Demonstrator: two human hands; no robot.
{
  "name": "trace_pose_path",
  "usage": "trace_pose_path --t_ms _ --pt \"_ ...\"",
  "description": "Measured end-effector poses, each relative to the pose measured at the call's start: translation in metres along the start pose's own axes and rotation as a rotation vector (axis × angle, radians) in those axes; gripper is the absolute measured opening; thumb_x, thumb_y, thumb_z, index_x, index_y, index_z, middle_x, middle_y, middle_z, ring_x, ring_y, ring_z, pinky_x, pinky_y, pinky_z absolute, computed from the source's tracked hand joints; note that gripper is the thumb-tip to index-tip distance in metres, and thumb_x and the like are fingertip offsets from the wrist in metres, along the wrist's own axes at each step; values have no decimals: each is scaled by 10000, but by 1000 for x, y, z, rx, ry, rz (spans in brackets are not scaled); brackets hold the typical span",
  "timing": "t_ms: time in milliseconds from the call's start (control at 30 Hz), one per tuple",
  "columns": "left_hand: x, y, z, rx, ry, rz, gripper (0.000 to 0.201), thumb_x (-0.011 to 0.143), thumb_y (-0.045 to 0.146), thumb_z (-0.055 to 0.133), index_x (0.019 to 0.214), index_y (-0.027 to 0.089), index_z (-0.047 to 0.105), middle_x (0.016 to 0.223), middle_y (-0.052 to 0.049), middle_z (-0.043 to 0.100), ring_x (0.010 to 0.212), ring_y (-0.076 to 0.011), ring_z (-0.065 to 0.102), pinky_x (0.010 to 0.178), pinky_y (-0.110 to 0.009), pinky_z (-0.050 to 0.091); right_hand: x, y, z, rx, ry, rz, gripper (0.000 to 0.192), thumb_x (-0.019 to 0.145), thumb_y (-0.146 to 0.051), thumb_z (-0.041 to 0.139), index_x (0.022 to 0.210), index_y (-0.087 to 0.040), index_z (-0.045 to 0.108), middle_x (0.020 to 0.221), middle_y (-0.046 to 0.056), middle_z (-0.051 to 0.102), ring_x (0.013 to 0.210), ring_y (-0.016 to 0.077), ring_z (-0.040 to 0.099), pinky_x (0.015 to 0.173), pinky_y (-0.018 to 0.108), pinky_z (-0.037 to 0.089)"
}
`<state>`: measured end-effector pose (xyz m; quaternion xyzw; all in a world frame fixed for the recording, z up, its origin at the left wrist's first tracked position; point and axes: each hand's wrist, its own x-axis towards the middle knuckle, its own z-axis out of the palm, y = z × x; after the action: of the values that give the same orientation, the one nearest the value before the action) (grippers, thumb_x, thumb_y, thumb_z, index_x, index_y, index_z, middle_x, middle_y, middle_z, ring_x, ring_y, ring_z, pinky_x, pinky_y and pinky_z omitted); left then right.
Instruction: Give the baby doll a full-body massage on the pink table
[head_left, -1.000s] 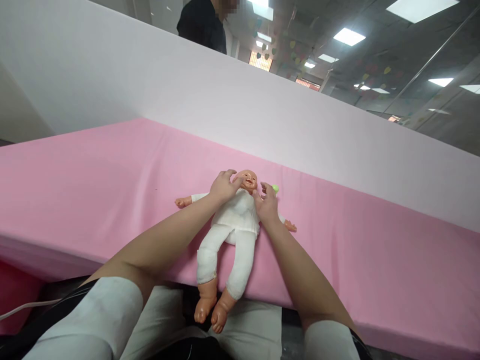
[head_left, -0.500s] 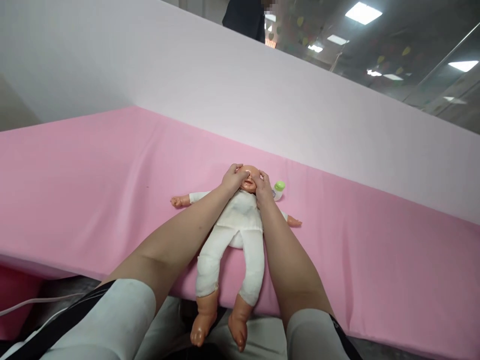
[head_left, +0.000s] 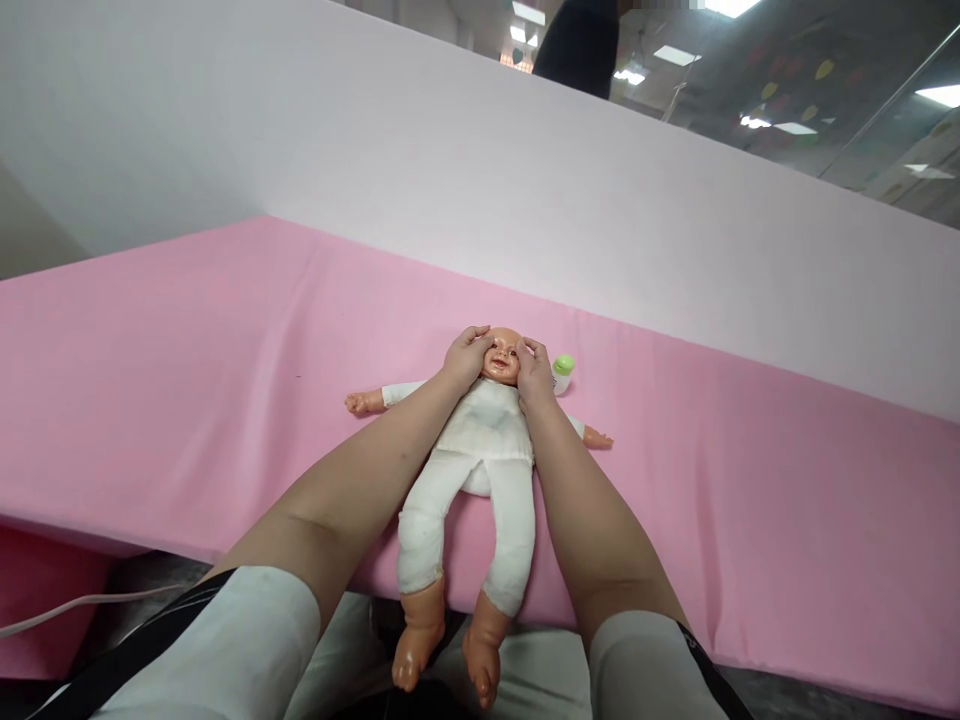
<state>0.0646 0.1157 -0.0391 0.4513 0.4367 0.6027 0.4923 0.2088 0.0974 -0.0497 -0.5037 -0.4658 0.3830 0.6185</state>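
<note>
On the pink desk [head_left: 225,380], near its front edge, baby doll [head_left: 472,450] lies on its back, arms spread, legs hanging over the edge toward the person's lap. Left hand [head_left: 466,358] cups the left side of the doll's head [head_left: 501,357], right hand [head_left: 535,374] cups the other side; fingertips rest at the temples. Grip on both: fingers curled loosely, touching the head, not clamped on it, nothing lifted.

Handling, my read: head, hands and feet look like moulded vinyl, stiffish and a bit slick. Torso and legs are stuffed white cloth, soft and floppy, so limbs will dangle when raised. Likely light. Not fragile, though the neck joint between hard head and soft body is the weak spot.

Best hold: one hand under head and neck, the other under the cloth torso. Cloth gives better friction than vinyl.

Small bottle with green cap [head_left: 562,371] stands just beside the right hand. White partition [head_left: 525,200] behind; another person's dark clothing [head_left: 581,45] beyond it.
</note>
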Motion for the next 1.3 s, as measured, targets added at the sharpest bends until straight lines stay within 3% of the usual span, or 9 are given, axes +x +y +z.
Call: trace_pose_path --t_ms 233,333,467,700,867,1033,1200,1300 --pt "-4 6 -5 -178 -44 -69 478 700 350 724 1146 180 706 1064 -70 753 1003 -234 716 970 -387 574 -8 -3 -1 262 -83 40 537 839 -399 707 1338 -233 598 1303 70 706 1123 239 721 1033 464 597" --pt "-8 9 -5 -194 -57 -94 563 661 344 784 1189 188 668 1035 -63 727 935 -236 715 920 -406 583 -9 -6 0 220 -85 26 600 790 -404 766 1336 -234 589 1326 67 663 1152 241 703 1033 453 597" --pt "-13 9 -4 -119 -27 -72 647 625 361 863 1209 200 637 1184 -96 677 999 -250 708 916 -404 583 -10 -7 3 117 -76 -12 627 769 -441 806 1316 -266 554 1247 45 654 1103 235 704 952 429 627" --pt "-9 3 -1 -13 -21 -25 556 704 439 820 1189 220 660 1164 -84 678 1022 -252 702 943 -408 573 -5 -3 2 -70 -22 -40 549 827 -517 770 1268 -278 548 1161 46 692 1073 247 711 910 406 622" --pt "-4 0 0 -101 -46 -48 465 761 395 745 1184 220 667 1066 -49 719 1008 -232 703 963 -392 568 -4 -3 6 96 28 -12 463 872 -508 696 1237 -247 581 1157 47 724 1061 234 729 969 443 619" --pt "-3 3 -3 -202 -74 -87 411 763 324 681 1156 204 671 1036 -44 735 998 -225 710 970 -390 577 -11 -9 -1 265 -36 81 518 835 -416 739 1303 -247 599 1254 65 732 1071 246 740 967 471 633" --pt "-7 8 -4 -215 -85 -110 514 701 297 707 1201 192 646 1058 -62 714 987 -234 700 960 -399 574 -14 -13 -3 267 -98 90 615 787 -388 788 1341 -251 560 1272 66 714 1098 252 735 999 475 625" --pt "-11 11 -2 -151 -76 -88 612 664 324 756 1247 196 619 1174 -90 684 1017 -252 700 948 -408 573 -14 -13 0 253 -90 50 628 763 -396 809 1314 -259 542 1215 51 712 1071 250 736 988 485 626"
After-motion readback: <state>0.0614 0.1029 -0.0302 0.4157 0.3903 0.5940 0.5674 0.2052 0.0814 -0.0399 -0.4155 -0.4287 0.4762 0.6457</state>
